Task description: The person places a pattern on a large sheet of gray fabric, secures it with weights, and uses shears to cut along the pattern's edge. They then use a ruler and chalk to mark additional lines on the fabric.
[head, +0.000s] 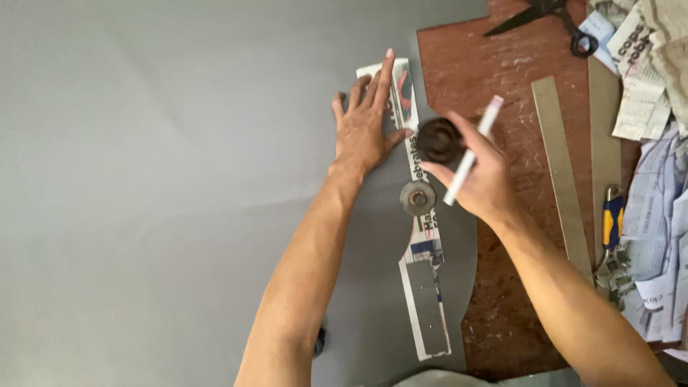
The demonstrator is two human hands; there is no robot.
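Grey sheet [143, 179], brown worktable [502, 79], scissors [552, 18]

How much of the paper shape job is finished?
Looks early. Done: the newspaper pattern lies flat on the grey sheet, with two round weights on it. In hand: the left hand presses the pattern's top, and the right hand holds a white marker. Left: no traced line shows, and the scissors lie unused.

Two round dark metal weights [440, 140] [418, 197] are lying on one long newsprint paper pattern [423, 251]; two flat metal rulers [562, 179] [604, 136] are lying alongside.
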